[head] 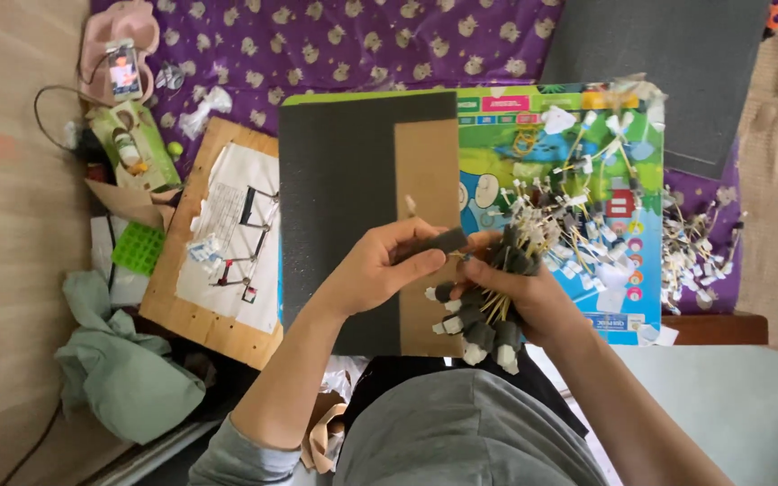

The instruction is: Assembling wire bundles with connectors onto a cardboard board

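Foam strip (431, 244), dark grey, pinched between my left hand (380, 270) thumb and curled fingers (425, 263), its far end touching my right fingertips. My right hand (520, 292) is closed tight around a bundle of sticks (483, 310) with grey foam sleeves and white tips, ends fanning out below and above my fist. Under both hands lies a black foam sheet on brown cardboard (366, 189). Just right of my fingers, loose white-tipped sticks (578, 216) are scattered on a colourful board (641, 297).
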